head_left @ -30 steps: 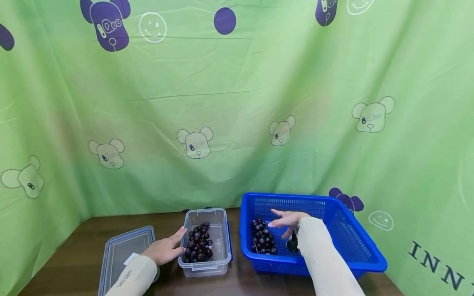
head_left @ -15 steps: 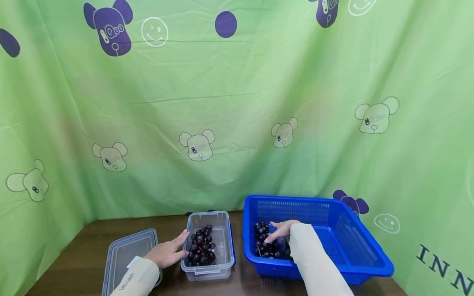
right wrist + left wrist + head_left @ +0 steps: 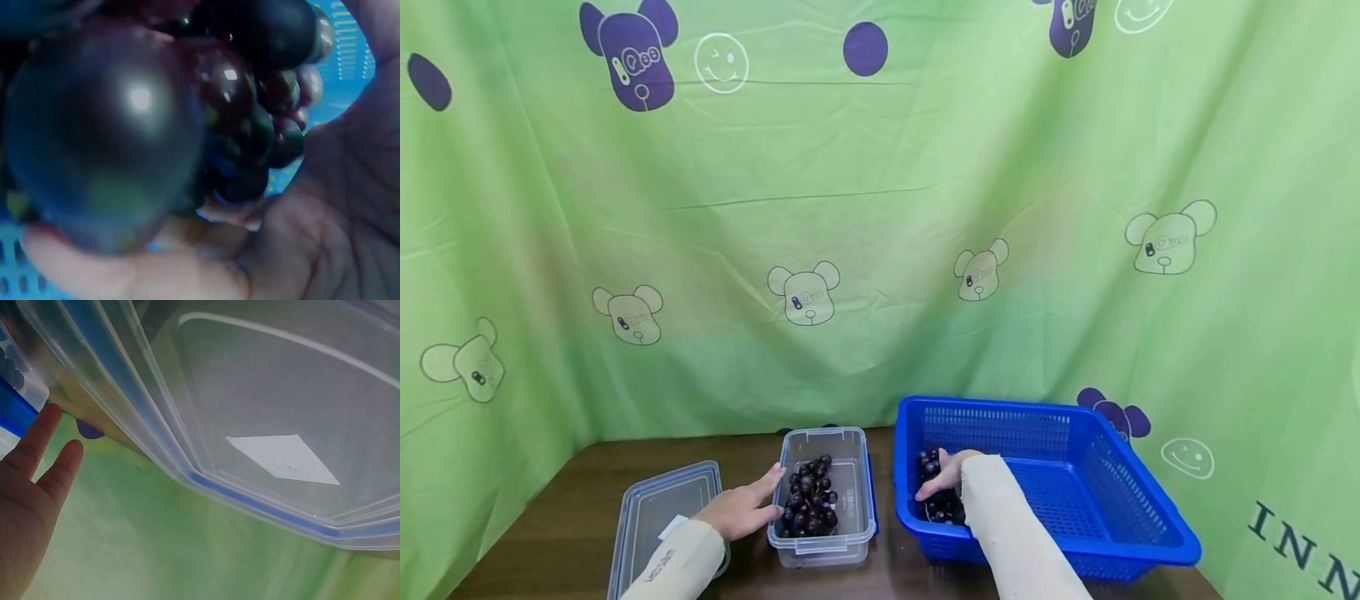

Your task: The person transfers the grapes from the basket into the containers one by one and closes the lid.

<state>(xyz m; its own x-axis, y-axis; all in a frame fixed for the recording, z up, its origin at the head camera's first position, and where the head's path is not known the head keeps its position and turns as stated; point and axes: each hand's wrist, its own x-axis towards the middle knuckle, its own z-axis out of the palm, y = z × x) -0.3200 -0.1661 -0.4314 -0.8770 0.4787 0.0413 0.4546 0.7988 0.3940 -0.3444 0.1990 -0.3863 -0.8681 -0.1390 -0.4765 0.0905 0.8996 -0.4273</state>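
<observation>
My right hand (image 3: 950,473) reaches into the blue plastic basket (image 3: 1067,496) at its left end. Its fingers curl round a bunch of dark grapes (image 3: 943,508); up close in the right wrist view, grapes (image 3: 228,81) lie against the palm and fingers (image 3: 175,275). My left hand (image 3: 737,510) has its fingers spread, fingertips at the left rim of a clear plastic container (image 3: 827,546). Whether they touch it is hard to tell. Another bunch of dark grapes (image 3: 809,507) lies inside that container.
A clear lid (image 3: 651,500) with a blue seal lies left of the container, partly under my left forearm. A white label (image 3: 284,459) is on it. The brown tabletop (image 3: 565,508) ends at a green printed curtain (image 3: 880,350).
My right hand has moved left and down in the basket, from above it onto the grapes, and its fingers have closed round them. The left hand stays at the container.
</observation>
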